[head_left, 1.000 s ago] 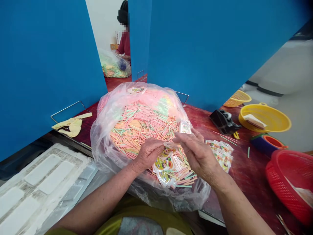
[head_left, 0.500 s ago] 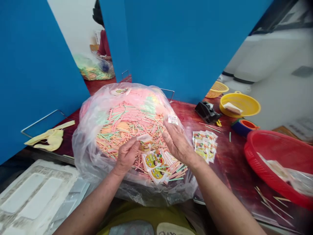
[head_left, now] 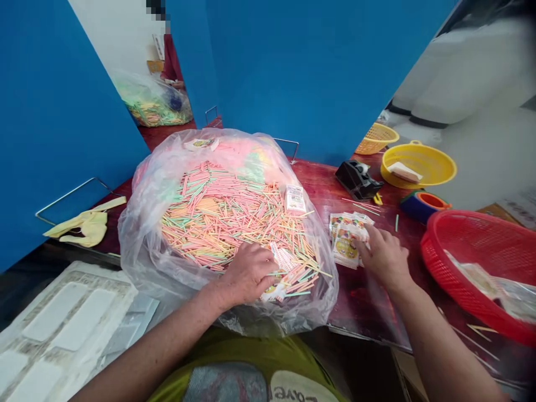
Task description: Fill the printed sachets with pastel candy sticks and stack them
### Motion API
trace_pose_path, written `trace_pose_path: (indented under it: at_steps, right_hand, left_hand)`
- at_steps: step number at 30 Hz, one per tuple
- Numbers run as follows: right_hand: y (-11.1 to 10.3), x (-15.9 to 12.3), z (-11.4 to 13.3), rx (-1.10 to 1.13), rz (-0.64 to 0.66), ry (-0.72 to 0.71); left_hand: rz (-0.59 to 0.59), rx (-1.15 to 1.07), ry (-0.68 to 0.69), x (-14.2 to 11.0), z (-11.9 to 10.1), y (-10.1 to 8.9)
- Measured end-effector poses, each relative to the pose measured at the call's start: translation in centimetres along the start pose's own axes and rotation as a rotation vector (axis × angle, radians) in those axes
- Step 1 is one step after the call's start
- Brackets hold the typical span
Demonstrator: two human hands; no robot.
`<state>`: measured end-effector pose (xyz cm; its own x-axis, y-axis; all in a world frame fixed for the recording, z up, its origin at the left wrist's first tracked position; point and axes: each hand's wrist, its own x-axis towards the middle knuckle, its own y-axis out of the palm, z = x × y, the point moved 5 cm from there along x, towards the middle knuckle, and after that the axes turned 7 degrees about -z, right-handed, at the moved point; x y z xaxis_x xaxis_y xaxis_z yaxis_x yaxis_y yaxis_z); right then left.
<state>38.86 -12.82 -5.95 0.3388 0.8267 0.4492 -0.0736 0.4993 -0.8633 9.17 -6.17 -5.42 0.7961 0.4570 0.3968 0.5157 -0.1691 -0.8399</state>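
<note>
A large clear plastic bag (head_left: 144, 251) lies open on the table, full of thin pink, orange, yellow and green sticks (head_left: 234, 218). My left hand (head_left: 251, 273) rests over the front of the heap, fingers curled down onto a small printed packet (head_left: 274, 293) that they partly cover. Just above it, another packet (head_left: 283, 258) shows its striped side. To the right of the bag, my right hand (head_left: 386, 255) reaches to a group of printed packets on the table, thumb and fingers closed at the edge of the front packet (head_left: 345, 247).
A small striped packet (head_left: 295, 200) lies at the bag's right side. Behind my right hand stand a black tape dispenser (head_left: 358, 180) and a yellow basket (head_left: 444, 170). A red basket (head_left: 439, 273) is at right, a cream cloth strip (head_left: 90, 228) at left. Blue panels (head_left: 293, 72) rise behind.
My right hand has moved from over the bag to the packets on the table. My left hand has lowered onto the packets in the bag; the packet it held up has left its raised place.
</note>
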Motion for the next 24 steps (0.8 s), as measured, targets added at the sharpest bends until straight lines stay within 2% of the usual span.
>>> trace_pose_path:
  at_steps: [3,5,7,9,12,14,15,17,19,21,24]
  right_hand:
    - [1.0,-0.6,0.6,-0.302,0.100,-0.133]
    - [1.3,-0.4,1.8,-0.366,0.157,-0.153]
    - [1.1,0.5,4.3,-0.389,0.135,-0.173]
    - [1.3,1.7,9.1,-0.301,0.131,-0.311]
    - [2.9,3.2,18.2,-0.036,0.270,-0.610]
    - [4.5,4.3,22.8,-0.018,0.348,-0.686]
    - [5.4,4.7,24.3,-0.051,0.398,-0.700]
    - [7.3,5.4,25.8,-0.133,0.506,-0.707]
    - [8.6,5.4,26.2,-0.165,0.590,-0.725]
    - [8.9,5.1,26.2,-0.172,0.599,-0.752]
    - [8.2,3.9,26.2,-0.210,0.520,-0.772]
  left_hand:
    - [0.099,0.158,-0.033,-0.3,0.0,0.3]
    - [0.149,0.205,-0.035,-0.3,0.0,0.5]
    - [0.186,0.218,-0.011,-0.4,-0.1,0.7]
    - [0.185,0.214,0.009,-0.5,-0.3,0.8]
    - [0.120,0.165,0.038,-0.7,-0.6,0.4]
    - [0.061,0.113,0.052,-1.2,-0.5,-0.3]
    - [0.041,0.100,0.040,-1.6,-0.2,-0.8]
    - [0.028,0.109,-0.033,-2.5,0.8,-1.8]
    - [0.035,0.141,-0.134,-3.5,2.2,-2.8]
    - [0.033,0.166,-0.222,-4.2,3.5,-3.5]
    - [0.040,0.215,-0.329,-4.4,4.9,-3.9]
